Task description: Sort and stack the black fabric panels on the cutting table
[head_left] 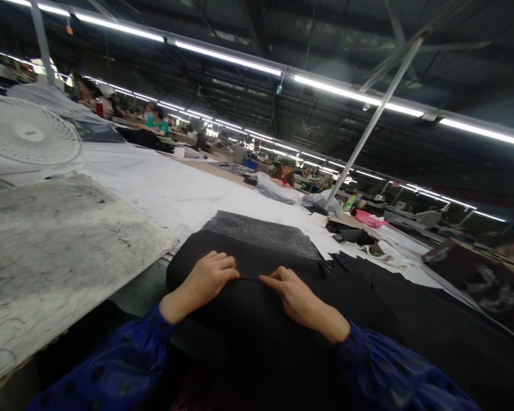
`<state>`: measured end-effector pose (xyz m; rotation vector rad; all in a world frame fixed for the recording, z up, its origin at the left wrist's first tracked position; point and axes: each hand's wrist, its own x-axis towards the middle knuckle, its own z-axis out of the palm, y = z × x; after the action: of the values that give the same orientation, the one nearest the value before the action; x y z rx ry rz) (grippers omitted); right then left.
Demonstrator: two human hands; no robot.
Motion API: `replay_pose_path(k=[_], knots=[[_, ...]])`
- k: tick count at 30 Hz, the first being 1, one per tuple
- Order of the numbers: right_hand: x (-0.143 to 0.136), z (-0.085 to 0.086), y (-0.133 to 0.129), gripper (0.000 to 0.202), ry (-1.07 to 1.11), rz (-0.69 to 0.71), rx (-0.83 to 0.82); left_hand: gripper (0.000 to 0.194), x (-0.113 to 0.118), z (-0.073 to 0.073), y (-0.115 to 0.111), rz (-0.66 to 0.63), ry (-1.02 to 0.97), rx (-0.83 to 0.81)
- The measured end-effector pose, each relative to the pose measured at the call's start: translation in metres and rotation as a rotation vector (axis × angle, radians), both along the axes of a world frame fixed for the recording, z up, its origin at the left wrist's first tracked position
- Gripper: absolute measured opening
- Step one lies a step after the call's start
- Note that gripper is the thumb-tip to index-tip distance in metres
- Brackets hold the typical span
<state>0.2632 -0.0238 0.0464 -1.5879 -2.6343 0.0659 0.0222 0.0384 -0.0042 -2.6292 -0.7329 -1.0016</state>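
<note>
Black fabric (240, 251) drapes over the near edge of the white-covered table and down in front of me. My left hand (212, 274) is closed, its thumb and fingertips pinching a fold of this fabric. A short way to the right, my right hand (289, 288) pinches the same fold between thumb and forefinger. A thin crease runs straight between the two hands. Just beyond them lies a dark grey, speckled piece of cloth (261, 231). Small black scissors (324, 268) seem to rest on the black fabric, right of my hands.
At left stand a worn pale board (64, 245) and a white fan (29, 131). White sheeting (154, 177) covers the table. More black cloth (411, 319) spreads to the right. A metal pole (372, 125) rises beyond, near a pink bag (369, 219). Other people work farther back.
</note>
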Motion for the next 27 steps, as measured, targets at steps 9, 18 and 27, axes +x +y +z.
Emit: replay_pose_path(k=[9, 18, 27], knots=[[-0.04, 0.025, 0.003, 0.06, -0.33, 0.05, -0.023, 0.027, 0.0, 0.007, -0.006, 0.066, 0.067, -0.073], [-0.033, 0.004, 0.019, 0.065, -0.04, 0.176, -0.05, 0.015, -0.027, 0.01, 0.001, -0.045, -0.483, -0.741], [-0.036, 0.012, 0.017, 0.062, -0.051, 0.151, -0.084, 0.011, -0.017, 0.016, -0.001, 0.044, -0.347, -0.661]])
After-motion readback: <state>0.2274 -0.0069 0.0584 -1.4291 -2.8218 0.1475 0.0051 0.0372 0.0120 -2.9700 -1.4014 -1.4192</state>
